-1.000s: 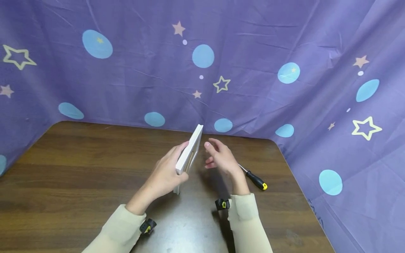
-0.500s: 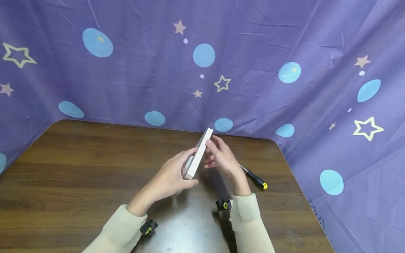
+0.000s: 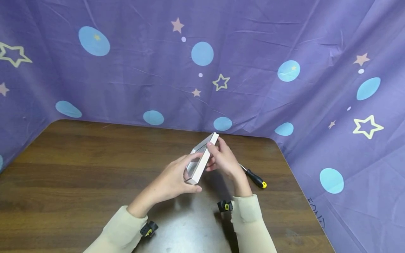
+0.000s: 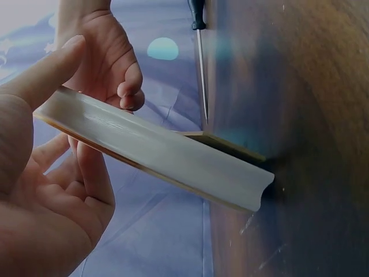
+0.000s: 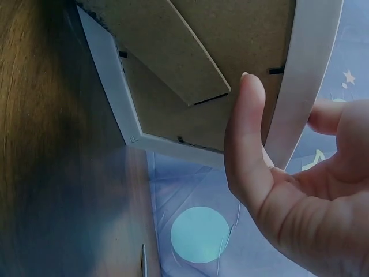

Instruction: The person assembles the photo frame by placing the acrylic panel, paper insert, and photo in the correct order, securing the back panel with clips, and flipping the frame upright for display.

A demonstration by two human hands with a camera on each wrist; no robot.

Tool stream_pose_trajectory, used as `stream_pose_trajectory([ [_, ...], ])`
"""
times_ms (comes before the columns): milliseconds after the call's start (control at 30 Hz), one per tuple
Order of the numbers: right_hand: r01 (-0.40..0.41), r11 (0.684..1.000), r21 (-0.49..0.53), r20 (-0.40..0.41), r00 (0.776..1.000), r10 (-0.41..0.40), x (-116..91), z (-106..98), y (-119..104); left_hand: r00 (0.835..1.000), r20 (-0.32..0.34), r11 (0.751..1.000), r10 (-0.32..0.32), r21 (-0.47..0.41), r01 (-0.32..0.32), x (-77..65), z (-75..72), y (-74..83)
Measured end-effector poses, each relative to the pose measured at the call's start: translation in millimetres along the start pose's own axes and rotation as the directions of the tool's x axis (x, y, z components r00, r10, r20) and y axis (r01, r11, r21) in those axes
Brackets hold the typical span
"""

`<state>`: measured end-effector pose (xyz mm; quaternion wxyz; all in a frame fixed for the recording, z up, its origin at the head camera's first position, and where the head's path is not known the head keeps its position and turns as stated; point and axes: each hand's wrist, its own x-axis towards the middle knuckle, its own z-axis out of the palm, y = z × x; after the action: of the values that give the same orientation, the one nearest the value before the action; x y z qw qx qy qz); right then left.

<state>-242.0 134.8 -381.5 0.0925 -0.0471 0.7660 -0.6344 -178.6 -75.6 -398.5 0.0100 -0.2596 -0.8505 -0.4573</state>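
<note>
A white picture frame (image 3: pixel 202 166) is held tilted over the table, its glass side facing up and left in the head view. My left hand (image 3: pixel 172 178) grips its near end, fingers over the front and thumb below the corner. At the far right edge my right hand (image 3: pixel 224 160) pinches the frame, thumb on the white border and fingers behind. The right wrist view shows its brown backing board (image 5: pixel 253 34) with a hinged stand leg (image 5: pixel 173 55) and small black tabs. In the left wrist view, the frame's grooved white side (image 4: pixel 155 147) slopes down toward the table.
A screwdriver (image 3: pixel 255 179) with a black and yellow handle lies on the table right of my right hand. The brown wooden table (image 3: pixel 95 168) ends against a purple patterned curtain (image 3: pixel 142 70) at the back and right.
The picture frame has moved right and turned, so its glass side now shows instead of its back. My right hand, apart from it a second ago, now holds its edge.
</note>
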Motion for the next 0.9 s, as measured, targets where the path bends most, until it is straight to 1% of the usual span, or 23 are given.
stream_pose_trajectory([
  [133,-0.008,1.000,-0.010,0.008,1.000,0.008,0,-2,0,0.999,0.038,1.000,-0.013,-0.020,0.014,0.1,1.6,0.3],
  [267,-0.014,0.999,-0.030,0.003,1.000,0.014,0,-4,3,0.997,0.075,1.000,0.011,-0.021,-0.010,-0.7,3.7,-2.8],
  [400,-0.037,0.997,-0.071,-0.015,0.999,0.036,2,-5,6,0.994,0.104,0.999,0.037,-0.035,-0.034,-0.5,6.3,-7.0],
  [667,-0.064,0.994,-0.092,-0.021,0.998,0.062,4,-9,12,0.988,0.133,0.996,0.083,-0.055,-0.076,-0.4,7.5,-14.8],
  [767,-0.068,0.993,-0.101,-0.016,0.998,0.067,5,-10,14,0.985,0.149,0.995,0.084,-0.061,-0.076,-0.8,6.9,-17.7],
  [900,-0.072,0.992,-0.108,0.002,0.997,0.072,5,-13,15,0.981,0.180,0.996,0.069,-0.064,-0.058,-1.9,5.0,-22.0],
])
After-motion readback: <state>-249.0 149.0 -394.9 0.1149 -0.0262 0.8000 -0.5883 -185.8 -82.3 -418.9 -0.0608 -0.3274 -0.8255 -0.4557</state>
